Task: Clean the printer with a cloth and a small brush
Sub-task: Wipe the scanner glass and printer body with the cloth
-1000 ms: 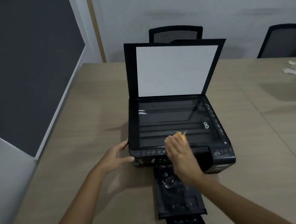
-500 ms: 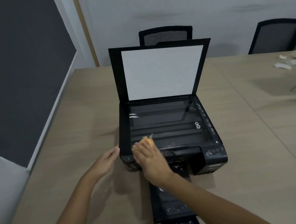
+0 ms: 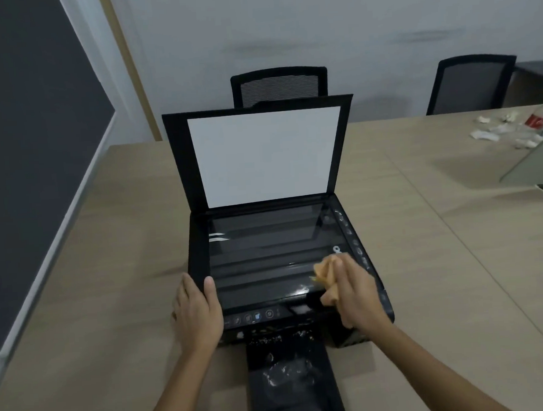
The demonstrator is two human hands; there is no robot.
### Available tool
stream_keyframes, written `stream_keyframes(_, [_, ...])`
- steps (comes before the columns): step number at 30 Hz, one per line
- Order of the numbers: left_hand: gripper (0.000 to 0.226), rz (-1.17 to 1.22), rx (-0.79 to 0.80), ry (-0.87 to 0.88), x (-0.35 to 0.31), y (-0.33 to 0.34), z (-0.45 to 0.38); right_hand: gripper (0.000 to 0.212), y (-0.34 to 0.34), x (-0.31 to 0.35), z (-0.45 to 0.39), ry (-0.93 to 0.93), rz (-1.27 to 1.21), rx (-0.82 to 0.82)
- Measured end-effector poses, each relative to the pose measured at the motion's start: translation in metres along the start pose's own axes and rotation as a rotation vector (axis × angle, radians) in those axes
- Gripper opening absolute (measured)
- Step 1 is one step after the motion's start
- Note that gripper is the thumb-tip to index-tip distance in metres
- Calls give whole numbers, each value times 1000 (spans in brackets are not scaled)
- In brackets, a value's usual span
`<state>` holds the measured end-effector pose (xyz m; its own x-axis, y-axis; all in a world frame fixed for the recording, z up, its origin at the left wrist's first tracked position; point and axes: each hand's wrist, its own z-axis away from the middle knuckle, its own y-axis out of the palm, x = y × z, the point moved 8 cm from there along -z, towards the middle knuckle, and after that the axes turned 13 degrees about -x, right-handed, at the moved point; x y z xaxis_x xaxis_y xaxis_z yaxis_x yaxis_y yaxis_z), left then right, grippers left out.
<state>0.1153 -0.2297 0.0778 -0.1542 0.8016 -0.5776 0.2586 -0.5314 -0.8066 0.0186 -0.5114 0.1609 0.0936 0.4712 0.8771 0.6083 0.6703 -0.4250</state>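
A black printer (image 3: 199,241) sits on the table with its scanner lid (image 3: 265,156) raised, white backing facing me. Its glass (image 3: 266,250) lies exposed. My right hand (image 3: 356,290) presses a crumpled orange cloth (image 3: 325,273) onto the front right corner of the glass. My left hand (image 3: 197,311) grips the printer's front left corner, thumb on the top frame. The output tray (image 3: 294,385) is pulled out toward me and is speckled with white dust. No brush is in view.
The beige table (image 3: 109,278) extends left and right of the printer. Two black chairs (image 3: 278,85) (image 3: 472,83) stand behind it. A bottle (image 3: 541,115) and white scraps (image 3: 485,135) lie at the far right. A dark wall panel (image 3: 28,140) runs along the left.
My right hand has swept the cloth from the front left of the glass to its front right corner. My left hand has closed onto the printer's front left corner.
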Motion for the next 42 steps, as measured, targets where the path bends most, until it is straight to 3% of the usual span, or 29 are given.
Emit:
stream_keyframes(2, [67, -47, -52, -23, -5, -2, 1, 23, -26, 4, -35, 15, -20, -145])
stream_keyframes(4, [73, -95, -60, 2, -11, -1, 6, 14, -33, 1, -78, -13, 19, -163])
stream_keyframes(8, [77, -161, -40, 30, -15, 0, 11, 25, -2, -45, -155, -109, 302, -70])
stream_keyframes(10, [76, -175, -49, 23, -17, 0, 8, 45, 35, -75, -173, -208, 480, 133])
stream_keyframes(12, [75, -192, -41, 29, -19, 2, 6, 60, 60, -98, -175, -282, 643, 288])
stream_keyframes(17, [73, -249, -84, 60, -12, 1, 7, 63, 42, -105, -131, -513, 737, 332])
stream_keyframes(20, [73, -253, -99, 55, -12, 6, 6, 53, 23, -104, -103, -615, 719, 326])
stream_keyframes(24, [72, -257, -121, 52, -15, 6, 3, 47, 40, -90, -141, -629, 673, 260])
stream_keyframes(28, [73, -251, -139, 59, -13, 4, 5, 64, 65, -97, -178, -476, 692, 293])
stream_keyframes(30, [74, -251, -147, 69, -14, 3, 7, 62, 59, -101, -170, -458, 704, 274])
stream_keyframes(34, [73, -237, -157, 78, -16, 3, 5, 54, 28, -80, -117, -640, 692, 262])
stream_keyframes(38, [72, -235, -163, 65, -13, 3, 2, 35, 41, -84, -141, -709, 702, 234])
stream_keyframes(42, [76, -225, -146, 60, -14, 4, 6, 42, 63, -102, -190, -535, 729, 255])
